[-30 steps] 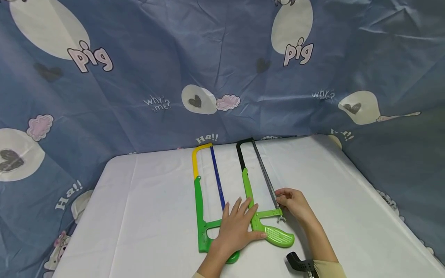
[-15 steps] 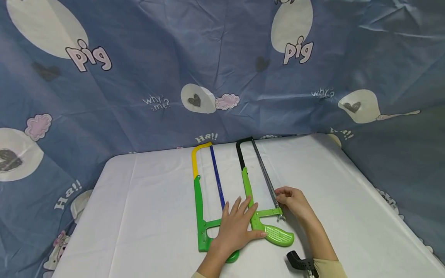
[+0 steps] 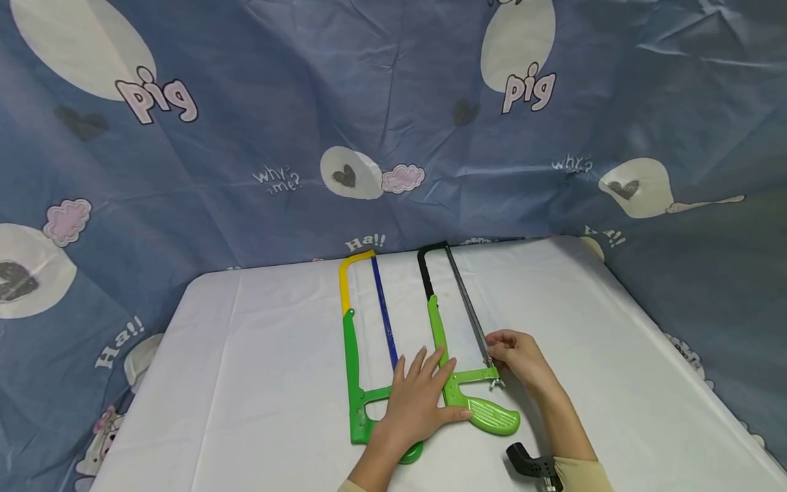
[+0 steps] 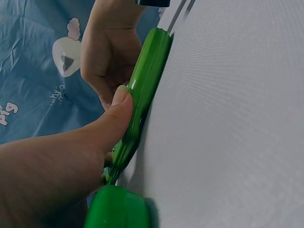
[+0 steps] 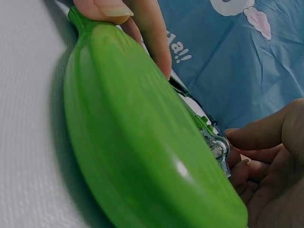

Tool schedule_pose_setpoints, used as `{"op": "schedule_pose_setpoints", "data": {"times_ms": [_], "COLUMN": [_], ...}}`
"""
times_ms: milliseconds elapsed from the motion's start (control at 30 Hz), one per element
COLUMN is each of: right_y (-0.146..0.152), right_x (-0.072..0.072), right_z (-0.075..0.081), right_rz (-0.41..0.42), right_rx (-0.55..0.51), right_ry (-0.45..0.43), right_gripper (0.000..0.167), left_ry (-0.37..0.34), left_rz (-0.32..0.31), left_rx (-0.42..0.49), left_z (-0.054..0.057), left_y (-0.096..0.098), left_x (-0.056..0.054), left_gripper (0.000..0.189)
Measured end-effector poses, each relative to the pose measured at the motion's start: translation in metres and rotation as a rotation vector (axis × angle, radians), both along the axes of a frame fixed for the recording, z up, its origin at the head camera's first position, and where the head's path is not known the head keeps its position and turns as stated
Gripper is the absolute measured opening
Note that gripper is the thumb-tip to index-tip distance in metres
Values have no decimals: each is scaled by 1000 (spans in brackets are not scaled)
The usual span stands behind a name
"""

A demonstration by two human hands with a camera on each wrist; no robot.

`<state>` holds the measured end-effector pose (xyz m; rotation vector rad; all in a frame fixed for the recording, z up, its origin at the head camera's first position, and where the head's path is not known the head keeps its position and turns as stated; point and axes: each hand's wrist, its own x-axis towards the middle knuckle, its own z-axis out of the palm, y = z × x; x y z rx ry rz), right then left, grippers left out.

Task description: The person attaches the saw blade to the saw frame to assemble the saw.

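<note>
Fingers spread, the left hand (image 3: 418,403) rests partly on the light-green hacksaw (image 3: 437,328); the right hand (image 3: 521,357) pinches its blade (image 3: 468,306), the wing nut (image 3: 496,385) just below those fingers. Left fingers should press firmly, right ones avoid any teeth.

Glossy light-green saw handle (image 5: 142,133), shiny metal wing nut (image 5: 217,151), finely textured cloth (image 3: 277,355).

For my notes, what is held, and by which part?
Right hand pinches the lime saw by its blade's near end; left hand touches its handle.
</note>
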<state>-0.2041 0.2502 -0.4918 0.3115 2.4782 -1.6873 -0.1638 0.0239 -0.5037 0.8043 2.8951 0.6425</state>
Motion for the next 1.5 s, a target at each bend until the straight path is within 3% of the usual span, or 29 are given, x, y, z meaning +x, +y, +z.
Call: {"op": "schedule_pose_setpoints", "data": {"times_ms": [667, 1500], "right_y": [0, 2], "right_x": [0, 1], "right_z": [1, 2], "right_rz": [-5, -11], "right_rx": [53, -35], "right_ry": [-28, -17], "right_gripper": [27, 27], "left_ry": [33, 20], "left_rz": [-1, 1], "left_rx": [-16, -30], "left_z": [-1, 1], "left_y": [0, 0], "left_x": [0, 0], "left_gripper": [86, 87]}}
